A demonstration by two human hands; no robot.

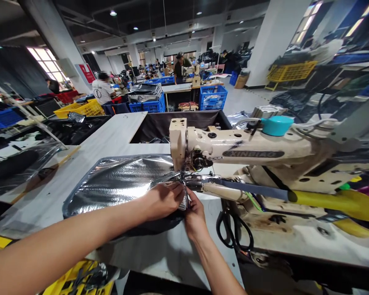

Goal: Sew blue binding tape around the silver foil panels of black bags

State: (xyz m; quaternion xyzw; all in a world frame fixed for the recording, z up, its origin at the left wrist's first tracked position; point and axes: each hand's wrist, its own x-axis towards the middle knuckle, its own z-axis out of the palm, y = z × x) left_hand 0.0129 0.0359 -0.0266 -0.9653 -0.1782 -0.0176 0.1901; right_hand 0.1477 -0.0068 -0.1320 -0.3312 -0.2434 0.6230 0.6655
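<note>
A shiny silver foil panel [119, 180] with a dark bound edge lies on the pale table, its right end at the needle area of a cream sewing machine [209, 143]. My left hand [164, 200] is closed on the panel's right end, close beside the presser foot; its fingertips are partly hidden. Just to the right, my right hand [194, 215] pinches the panel's near right edge between thumb and fingers. Dark fabric [160, 225] hangs below the foil under my left forearm. A grey binding strip [252, 187] runs from the right toward the needle.
Black-handled scissors [233, 231] lie right of my right hand. A yellow tube [332, 203] and a turquoise cup-like piece [277, 125] are on the machine. Below left is a yellow crate [80, 278]. Blue crates [213, 97] and other workers stand farther back.
</note>
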